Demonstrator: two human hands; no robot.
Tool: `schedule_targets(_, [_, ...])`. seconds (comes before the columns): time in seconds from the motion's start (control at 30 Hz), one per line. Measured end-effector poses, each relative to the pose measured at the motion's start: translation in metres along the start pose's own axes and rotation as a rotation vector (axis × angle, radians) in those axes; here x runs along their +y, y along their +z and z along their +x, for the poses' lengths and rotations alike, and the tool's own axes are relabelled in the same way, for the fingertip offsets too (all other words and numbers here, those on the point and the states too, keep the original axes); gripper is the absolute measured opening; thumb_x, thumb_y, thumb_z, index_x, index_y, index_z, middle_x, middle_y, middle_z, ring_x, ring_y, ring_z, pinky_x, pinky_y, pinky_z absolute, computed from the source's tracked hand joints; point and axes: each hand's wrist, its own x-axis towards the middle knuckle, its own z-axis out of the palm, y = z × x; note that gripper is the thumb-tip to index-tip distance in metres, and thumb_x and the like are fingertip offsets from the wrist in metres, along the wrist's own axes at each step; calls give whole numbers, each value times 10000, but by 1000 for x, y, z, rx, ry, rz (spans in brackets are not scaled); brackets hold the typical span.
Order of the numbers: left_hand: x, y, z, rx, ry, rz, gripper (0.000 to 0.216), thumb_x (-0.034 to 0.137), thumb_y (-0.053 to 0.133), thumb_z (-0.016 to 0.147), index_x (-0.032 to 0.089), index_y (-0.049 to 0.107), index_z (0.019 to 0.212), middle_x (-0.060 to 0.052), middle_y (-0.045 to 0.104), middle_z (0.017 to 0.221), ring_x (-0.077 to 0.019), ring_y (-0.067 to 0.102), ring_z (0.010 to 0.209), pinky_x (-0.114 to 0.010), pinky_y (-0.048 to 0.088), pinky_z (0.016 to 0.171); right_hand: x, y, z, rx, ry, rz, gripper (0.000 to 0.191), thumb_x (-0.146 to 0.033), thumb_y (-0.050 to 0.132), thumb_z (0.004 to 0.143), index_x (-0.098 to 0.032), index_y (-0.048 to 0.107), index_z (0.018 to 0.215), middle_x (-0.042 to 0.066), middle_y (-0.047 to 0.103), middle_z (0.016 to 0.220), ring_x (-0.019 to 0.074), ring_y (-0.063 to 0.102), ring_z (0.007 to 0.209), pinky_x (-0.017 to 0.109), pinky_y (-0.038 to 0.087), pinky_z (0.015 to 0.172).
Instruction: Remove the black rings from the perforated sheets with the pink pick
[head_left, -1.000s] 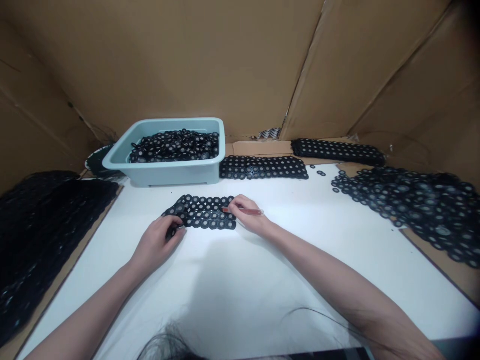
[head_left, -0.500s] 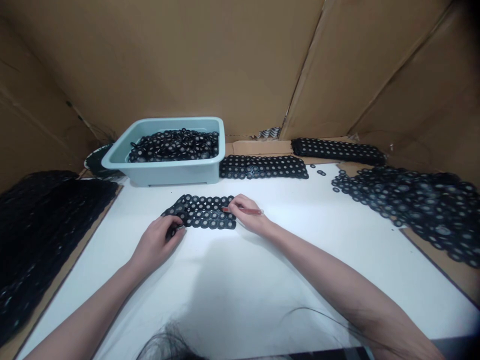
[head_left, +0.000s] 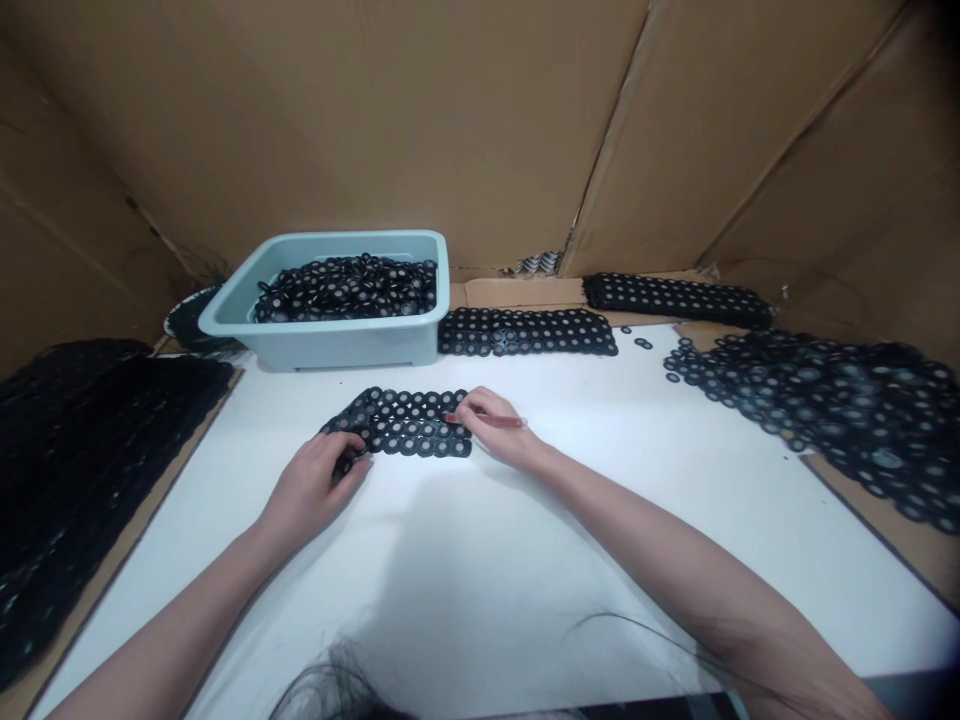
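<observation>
A strip of joined black rings with pale centres (head_left: 420,430) lies on the white tabletop in front of me. Its left end is folded over, and my left hand (head_left: 330,470) pinches that fold between thumb and fingers. At the strip's right end, my right hand (head_left: 491,425) grips a slim red pen-like tool (head_left: 504,421) whose tip points left onto the rings. Exactly what the tip touches is too small to make out.
A pale blue tub (head_left: 345,345) holds many loose black rings. Behind lie a flat ring strip (head_left: 555,332) and a rolled one (head_left: 675,298). A ring heap (head_left: 847,410) spreads at right, dark stacked sheets (head_left: 90,460) at left. Cardboard walls (head_left: 375,120) enclose the table.
Almost nothing differs. Both hands, the strip and the red tool keep their places; the whole view has shifted very slightly.
</observation>
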Motion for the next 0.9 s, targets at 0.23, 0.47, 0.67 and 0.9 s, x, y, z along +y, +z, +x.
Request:
schedule_targets(0.23, [1, 0, 0, -6, 4, 14, 222, 370, 439, 785, 198, 501, 912, -56, 597, 876, -222, 536, 842, -341, 407, 749, 0, 0, 0, -8, 8, -2, 209, -285, 396, 823, -187, 529, 696, 25, 518, 833, 134, 526, 798, 288, 418, 768])
schedule_targets(0.47, [0, 1, 0, -16, 11, 31, 239, 383, 433, 778, 202, 514, 910, -55, 602, 846, -221, 542, 813, -342, 406, 736, 0, 0, 0, -10, 7, -3, 208, -284, 397, 821, -186, 539, 705, 24, 522, 834, 136, 529, 802, 285, 418, 765])
schedule_targets(0.67, [2, 0, -1, -35, 9, 44, 221, 378, 437, 785, 207, 501, 908, -50, 593, 853, -218, 535, 812, -338, 401, 732, 3, 1, 1, -16, 6, -3, 205, -290, 393, 827, -194, 527, 705, 19, 516, 845, 140, 547, 827, 273, 416, 753])
schedule_targets(0.9, [1, 0, -2, -42, 9, 56, 221, 381, 445, 788, 203, 498, 908, -46, 586, 854, -213, 529, 818, -337, 393, 739, 3, 1, 2, -17, 18, -11, 198, -279, 395, 825, -193, 520, 699, 24, 519, 852, 144, 541, 833, 271, 412, 751])
